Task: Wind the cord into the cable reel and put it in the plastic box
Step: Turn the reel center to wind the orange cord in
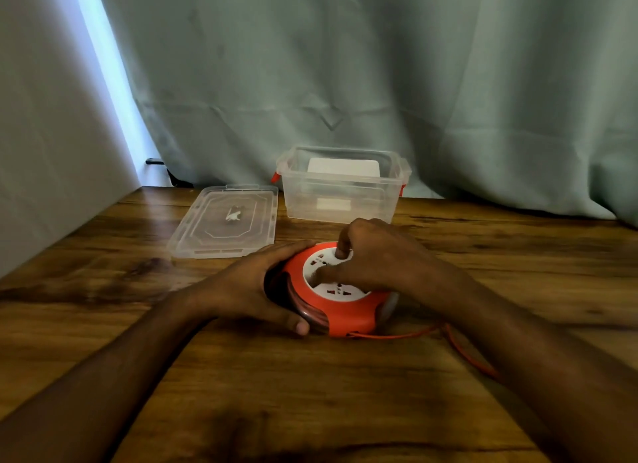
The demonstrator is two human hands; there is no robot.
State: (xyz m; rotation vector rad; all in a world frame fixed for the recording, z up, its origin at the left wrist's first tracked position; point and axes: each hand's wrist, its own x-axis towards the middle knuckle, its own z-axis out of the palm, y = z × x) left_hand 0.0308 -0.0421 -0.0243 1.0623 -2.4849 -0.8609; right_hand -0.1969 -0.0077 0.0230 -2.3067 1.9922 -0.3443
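Observation:
An orange round cable reel point(348, 316) with a white socket face lies flat on the wooden table point(310, 386). My left hand point(247, 286) grips its left rim, thumb at the front edge. My right hand point(376, 255) sits on top of the white face, fingers curled down into it. An orange cord point(459, 350) leaves the reel's front and runs right, then passes under my right forearm. The clear plastic box point(340, 186), with red latches, stands open behind the reel.
The box's clear lid point(224, 222) lies flat to the left of the box. A grey-green curtain point(345, 65) hangs behind the table. A pale wall point(41, 117) borders the table's left edge.

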